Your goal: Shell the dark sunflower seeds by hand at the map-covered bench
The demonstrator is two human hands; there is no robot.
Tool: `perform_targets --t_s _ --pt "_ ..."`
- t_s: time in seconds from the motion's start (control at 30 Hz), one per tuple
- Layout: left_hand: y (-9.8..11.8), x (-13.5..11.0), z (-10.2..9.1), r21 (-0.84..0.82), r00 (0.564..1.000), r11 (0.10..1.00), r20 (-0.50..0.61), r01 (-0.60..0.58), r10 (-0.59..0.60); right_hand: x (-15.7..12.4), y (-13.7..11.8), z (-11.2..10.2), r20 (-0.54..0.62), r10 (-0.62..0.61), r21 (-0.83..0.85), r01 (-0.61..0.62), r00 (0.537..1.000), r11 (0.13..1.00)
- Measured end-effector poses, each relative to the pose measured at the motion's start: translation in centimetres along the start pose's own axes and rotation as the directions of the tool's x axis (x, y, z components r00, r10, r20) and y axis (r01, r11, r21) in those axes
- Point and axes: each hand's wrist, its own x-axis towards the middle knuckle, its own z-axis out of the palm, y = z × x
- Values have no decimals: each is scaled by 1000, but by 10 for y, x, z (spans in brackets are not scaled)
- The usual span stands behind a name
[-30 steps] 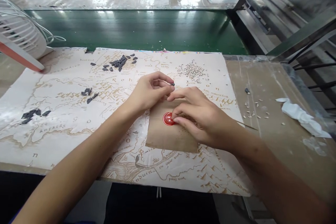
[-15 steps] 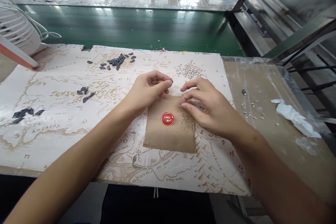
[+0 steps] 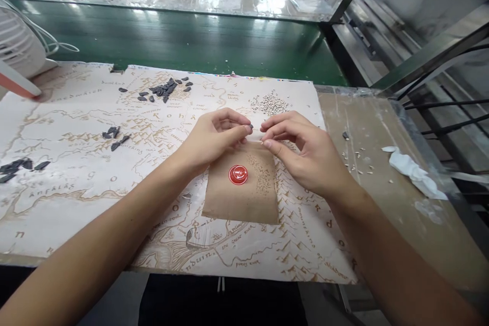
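I am sitting at a long desk [image 3: 382, 224], with a green conveyor belt [image 3: 164, 43] running beyond it and a white fan [image 3: 19, 43] standing at its left end, and I am working over a large printed map sheet [image 3: 72, 224] spread across it. Clusters of dark flakes [image 3: 162, 90] and a patch of tiny pale seeds [image 3: 269, 103] are lying on the map, while a crumpled white rag [image 3: 414, 175] is lying on the desk to my right. Directly in front of me, a brown paper sheet [image 3: 225, 204] is lying flat on the map, with a shiny red disc [image 3: 238, 174] sitting on its upper part. My left hand [image 3: 216, 137] is pinching one small dark flake [image 3: 251, 126] between thumb and forefinger, and my right hand [image 3: 307, 150] is curling narrowly just beside it, above the paper's top edge, though I cannot tell whether it is holding anything. As I judge it, a loosened pinch could drop the flake, air from the fan could shift such light pieces, and a careless wrist could knock the disc. The disc is looking glossy, with a raised centre, and the flake is looking thin, dark and matt.
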Motion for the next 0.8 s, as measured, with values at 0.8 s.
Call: perform_targets --t_s 0.8 --pt "-3 -6 6 -112 986 992 165 52 -33 3 5 8 -62 191 438 -145 980 887"
